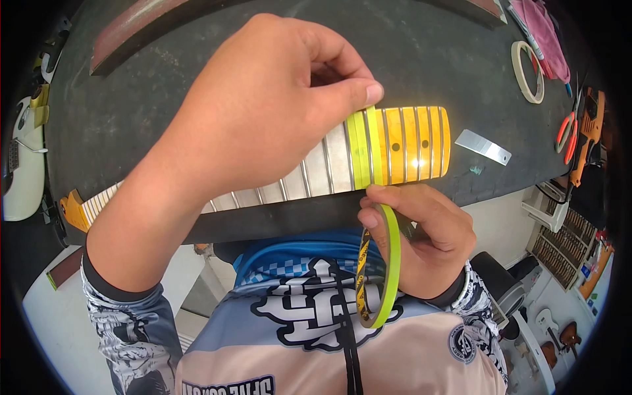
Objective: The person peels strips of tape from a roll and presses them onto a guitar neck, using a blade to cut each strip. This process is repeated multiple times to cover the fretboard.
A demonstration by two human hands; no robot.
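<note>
A guitar neck (pixel 416 143) lies across the table with its fretboard up. Its right end shows bare yellow wood with dark dots between the metal frets; farther left the spaces look silver-grey. Narrow yellow-green tape (pixel 361 151) crosses the board where the two surfaces meet. My left hand (pixel 270 99) pinches the strip's far end between thumb and fingers at the far edge of the neck, hiding part of the fretboard. At the near edge, my right hand (pixel 428 230) grips the roll of yellow-green tape (pixel 393 270), which hangs below the fingers.
A metal blade-like plate (pixel 484 147) lies right of the neck on the dark table (pixel 454 72). Beyond are a cream tape roll (pixel 518 69), orange-handled scissors (pixel 565 135) and a pink cloth (pixel 543 33). A long brown block (pixel 131 39) sits at the far left.
</note>
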